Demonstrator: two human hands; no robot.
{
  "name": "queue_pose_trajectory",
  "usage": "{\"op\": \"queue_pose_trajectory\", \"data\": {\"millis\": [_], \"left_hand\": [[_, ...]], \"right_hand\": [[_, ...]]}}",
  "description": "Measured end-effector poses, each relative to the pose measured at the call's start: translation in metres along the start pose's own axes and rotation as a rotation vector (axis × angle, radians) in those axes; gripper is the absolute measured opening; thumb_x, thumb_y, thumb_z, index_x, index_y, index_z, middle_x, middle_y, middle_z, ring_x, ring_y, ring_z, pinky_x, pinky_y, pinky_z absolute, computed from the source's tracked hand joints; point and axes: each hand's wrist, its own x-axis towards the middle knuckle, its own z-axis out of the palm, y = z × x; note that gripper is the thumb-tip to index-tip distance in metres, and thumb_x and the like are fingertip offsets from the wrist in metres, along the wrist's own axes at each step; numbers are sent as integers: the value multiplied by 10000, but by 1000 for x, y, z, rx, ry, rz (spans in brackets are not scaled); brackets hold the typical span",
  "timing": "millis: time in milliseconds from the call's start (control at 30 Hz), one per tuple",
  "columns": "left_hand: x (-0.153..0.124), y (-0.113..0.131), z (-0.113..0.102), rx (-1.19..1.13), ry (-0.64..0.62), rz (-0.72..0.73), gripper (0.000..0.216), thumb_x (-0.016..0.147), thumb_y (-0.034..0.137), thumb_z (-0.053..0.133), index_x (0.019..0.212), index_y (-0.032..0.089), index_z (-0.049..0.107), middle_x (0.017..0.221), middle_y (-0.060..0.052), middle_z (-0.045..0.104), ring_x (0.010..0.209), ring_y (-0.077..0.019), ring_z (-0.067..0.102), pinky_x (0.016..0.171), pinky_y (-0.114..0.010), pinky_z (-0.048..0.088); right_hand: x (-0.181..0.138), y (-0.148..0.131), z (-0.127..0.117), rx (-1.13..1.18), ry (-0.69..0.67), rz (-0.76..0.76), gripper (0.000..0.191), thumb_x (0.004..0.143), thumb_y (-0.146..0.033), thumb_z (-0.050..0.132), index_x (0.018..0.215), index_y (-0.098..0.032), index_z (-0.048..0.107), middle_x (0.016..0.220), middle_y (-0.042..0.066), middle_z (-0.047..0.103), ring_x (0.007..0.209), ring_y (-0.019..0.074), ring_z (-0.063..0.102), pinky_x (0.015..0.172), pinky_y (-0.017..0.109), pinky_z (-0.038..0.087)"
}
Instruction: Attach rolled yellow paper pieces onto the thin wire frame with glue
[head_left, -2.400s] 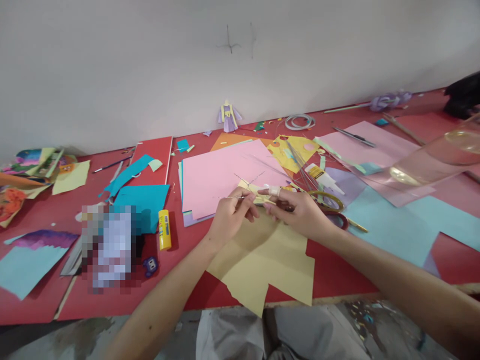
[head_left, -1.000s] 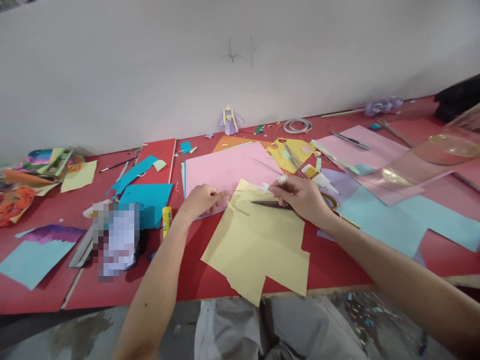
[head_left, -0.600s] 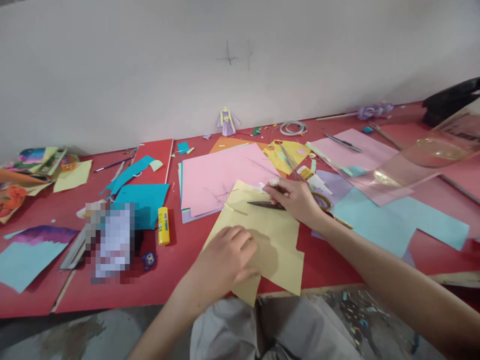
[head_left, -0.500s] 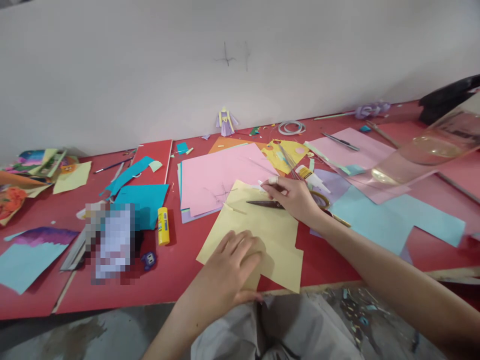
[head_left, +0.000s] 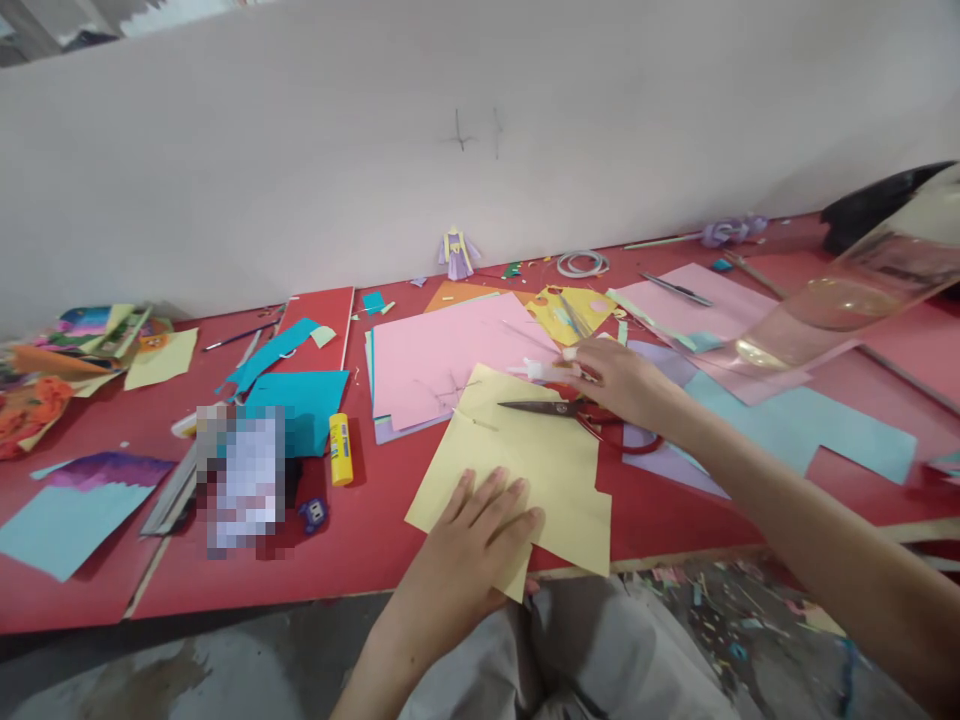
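My left hand (head_left: pixel 480 535) lies flat with fingers spread on a pale yellow sheet of paper (head_left: pixel 559 485). Its thumb shows at the table's front edge, beside a paper corner that overhangs. My right hand (head_left: pixel 619 380) has its fingers closed around a white glue bottle (head_left: pixel 551 370), whose thin nozzle points left; part of the bottle is hidden by the hand. White wrapping covers one right fingertip. Just below that hand, scissors (head_left: pixel 536 408) with dark blades and reddish handles rest on the yellow sheet. Pink paper (head_left: pixel 450 345) sits behind it in a stack.
A yellow glue stick (head_left: pixel 340 450) stands left of the sheet, near a purple trinket (head_left: pixel 313 515). A small paper dress figure (head_left: pixel 457 255) leans on the wall. At right, a clear bottle (head_left: pixel 832 300) of liquid is near light blue paper (head_left: pixel 787 425).
My right hand has shifted right, and more of the white bottle shows at its fingertips. The scissors' handles appear different. My left hand stays on the yellow sheet. The view has shifted slightly.
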Motion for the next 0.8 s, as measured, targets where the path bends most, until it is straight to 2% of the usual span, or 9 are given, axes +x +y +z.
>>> {"op": "queue_pose_trajectory", "data": {"millis": [100, 167, 233, 300, 433, 500, 567, 700, 800], "left_hand": [[-2, 1, 3, -24, 14, -19, 578, 928, 218, 524, 1481, 237, 357, 1603, -20, 301, 1522, -258, 148, 1256, -535, 189], [-3, 3, 6, -40, 40, -40, 565, 932, 181, 491, 1478, 244, 363, 1590, -5, 333, 1518, -237, 170, 1263, -507, 183], [-4, 3, 10, -49, 79, -65, 540, 943, 155, 454, 1469, 251, 378, 1567, 9, 378, 1512, -208, 198, 1267, -478, 184], [-4, 4, 14, -44, 134, -78, 514, 952, 119, 417, 1449, 252, 404, 1538, 21, 425, 1500, -181, 235, 1263, -458, 201], [-4, 7, 21, -42, 278, -101, 454, 963, 64, 366, 1368, 220, 496, 1442, -1, 541, 1432, -168, 368, 1233, -439, 265], [-5, 10, 22, -67, 336, -120, 404, 974, 79, 369, 1319, 202, 540, 1385, -15, 588, 1384, -174, 426, 1218, -428, 287], [-9, 16, 22, -84, 382, -139, 361, 984, 98, 382, 1282, 188, 566, 1332, -21, 619, 1337, -177, 466, 1206, -416, 298], [-23, 29, 22, -45, 463, -192, 298, 980, 96, 433, 1205, 182, 609, 1208, -27, 664, 1212, -187, 531, 1174, -425, 305], [-34, 37, 23, 4, 526, -267, 269, 953, 91, 492, 1148, 197, 645, 1034, -52, 672, 1015, -205, 579, 984, -412, 435]], "right_hand": [[-18, -1, -3, -61, -17, -51, 241, 946, -285, 499, 1076, -164, 662, 1130, 154, 671, 1088, 315, 605, 934, 465, 474], [-34, -5, -5, -81, 34, -53, 261, 962, -232, 440, 1105, -170, 649, 1216, 156, 633, 1146, 308, 583, 986, 466, 462], [-49, -8, -7, -98, 41, -52, 285, 947, -191, 427, 1140, -178, 635, 1190, 151, 638, 1119, 298, 604, 945, 443, 495], [-59, -10, -8, -144, -56, -67, 298, 924, -176, 442, 1152, -201, 633, 1175, 132, 647, 1086, 284, 631, 894, 415, 521], [-61, -17, -12, -254, -255, -21, 359, 875, -145, 496, 1217, -137, 603, 1158, 155, 648, 1073, 304, 639, 874, 418, 522], [-56, -23, -17, -245, -342, 20, 384, 855, -146, 530, 1232, -114, 593, 1076, 153, 668, 998, 303, 663, 827, 395, 526], [-53, -29, -23, -188, -385, 36, 363, 888, -131, 469, 1229, -110, 593, 1074, 156, 673, 986, 294, 667, 822, 381, 518], [-63, -37, -33, 2, -361, 59, 316, 926, -187, 469, 1205, -148, 615, 1190, 160, 676, 1087, 273, 649, 892, 346, 496], [-84, -39, -34, 80, -247, 141, 308, 877, -234, 560, 1161, -181, 668, 1132, 138, 718, 985, 254, 692, 824, 320, 524]]}}
